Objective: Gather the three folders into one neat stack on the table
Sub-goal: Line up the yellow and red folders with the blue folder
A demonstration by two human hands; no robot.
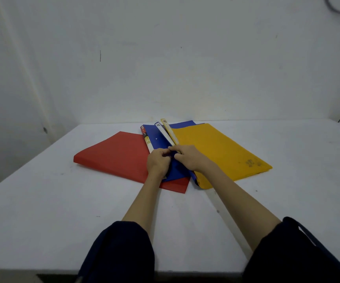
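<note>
Folders lie fanned across the white desk (42, 201), overlapping where their spines meet: the red folder (116, 158) splayed to the left, the yellow folder (220, 152) to the right, and the blue folder (156, 137) wedged between them, resting on the red one and partly under the yellow one. Both hands meet at the middle of the fan. The left hand (157, 163) is curled with its fingers bent down on the blue cover, and the right hand (187, 157) has fingertips pinched at the near end of the white-labelled spines; exactly which edge each one holds is hidden by the fingers.

These look like thin plastic report covers: light, smooth, flexible across the flat, stiffer along the spine strip. They should slide easily over one another and over the desk, so a push on one may carry its neighbour along. Lifting by a corner would probably let a cover sag or fall open. The spine is the likelier place to grip, or flat palms on opposite long edges to square the three together.
</note>
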